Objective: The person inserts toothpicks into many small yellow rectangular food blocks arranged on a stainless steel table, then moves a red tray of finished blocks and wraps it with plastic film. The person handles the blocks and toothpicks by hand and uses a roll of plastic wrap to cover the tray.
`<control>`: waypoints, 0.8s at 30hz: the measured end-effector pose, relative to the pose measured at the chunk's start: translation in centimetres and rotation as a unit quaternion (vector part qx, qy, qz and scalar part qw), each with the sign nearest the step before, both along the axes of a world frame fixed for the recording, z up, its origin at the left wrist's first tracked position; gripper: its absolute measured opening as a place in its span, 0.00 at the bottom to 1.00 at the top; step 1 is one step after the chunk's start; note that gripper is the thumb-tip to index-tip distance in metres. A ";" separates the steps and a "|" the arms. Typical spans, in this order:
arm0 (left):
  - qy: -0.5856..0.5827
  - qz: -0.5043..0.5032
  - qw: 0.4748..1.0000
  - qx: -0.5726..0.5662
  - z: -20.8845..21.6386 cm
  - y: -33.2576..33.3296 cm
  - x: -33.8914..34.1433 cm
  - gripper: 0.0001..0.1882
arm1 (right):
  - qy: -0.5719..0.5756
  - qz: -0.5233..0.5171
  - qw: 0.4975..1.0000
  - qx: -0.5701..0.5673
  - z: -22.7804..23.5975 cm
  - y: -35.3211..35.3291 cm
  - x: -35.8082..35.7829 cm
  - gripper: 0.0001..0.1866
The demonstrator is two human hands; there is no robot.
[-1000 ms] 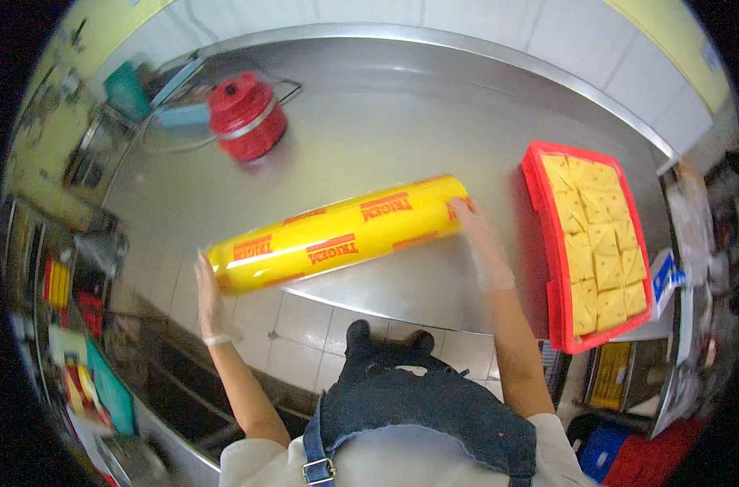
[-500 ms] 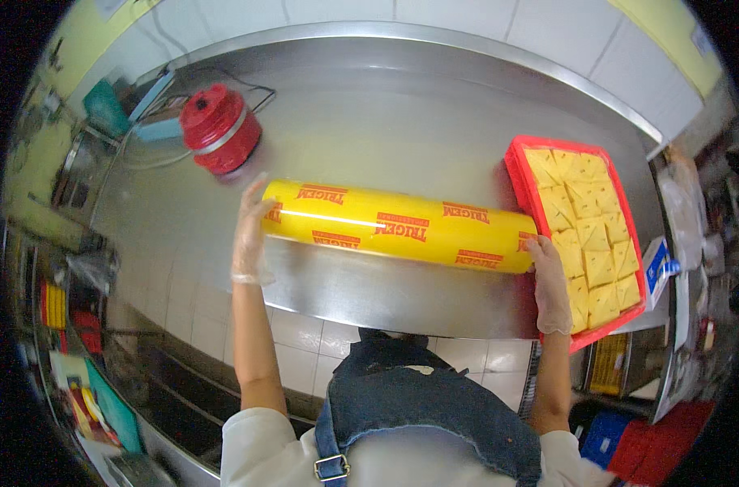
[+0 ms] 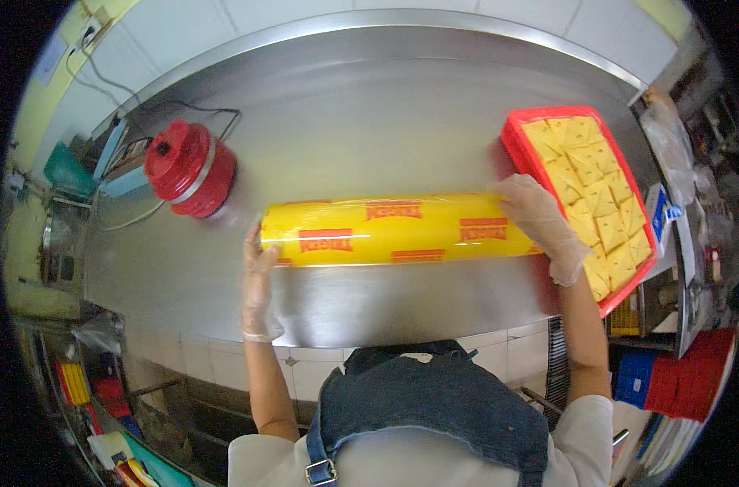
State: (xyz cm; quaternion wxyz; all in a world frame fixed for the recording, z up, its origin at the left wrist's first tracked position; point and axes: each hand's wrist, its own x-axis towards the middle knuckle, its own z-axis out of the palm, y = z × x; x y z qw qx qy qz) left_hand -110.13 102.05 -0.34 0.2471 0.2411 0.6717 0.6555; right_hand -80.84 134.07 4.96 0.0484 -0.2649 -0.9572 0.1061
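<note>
A thick yellow roll of cling film (image 3: 402, 233) with red print lies crosswise in front of me, above or on the steel table; I cannot tell if it touches. My left hand (image 3: 259, 284), in a clear glove, grips its left end with the thumb on the near side. My right hand (image 3: 541, 221), gloved too, is closed at the roll's upper right edge, fingers bent down on the film. Just right of that hand stands a red tray (image 3: 511, 130) filled with yellow, flat, mostly triangular pieces (image 3: 601, 199), probably cheese or dough.
The steel table (image 3: 369, 105) has a raised back edge against a tiled wall. On its left stands a red round appliance (image 3: 193, 170) with a cable, near a light-blue box (image 3: 126, 174). A blue-and-white package (image 3: 660, 215) sits right of the tray. Red and blue crates (image 3: 686, 377) are lower right.
My right hand has moved from the roll's right end up onto its upper edge. The roll now lies more level. The whole view has shifted, while my left hand keeps the left end.
</note>
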 end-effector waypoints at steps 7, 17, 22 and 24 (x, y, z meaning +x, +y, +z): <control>0.469 0.049 0.852 -0.228 2.9 0.6 0.9 0.28 | -0.106 0.049 0.983 0.141 -0.8 -0.3 -1.1 0.06; 0.486 -0.117 0.841 -0.207 4.9 10.9 5.0 0.20 | 0.128 -0.069 0.981 -0.130 -2.9 2.4 -1.9 0.08; 0.444 -0.245 0.834 -0.217 3.4 20.9 8.9 0.15 | 0.166 -0.051 0.953 -0.248 -2.8 3.9 -2.5 0.10; 0.423 -0.307 0.817 -0.244 2.5 23.4 10.1 0.14 | 0.168 -0.069 0.933 -0.310 -2.7 4.1 -2.5 0.11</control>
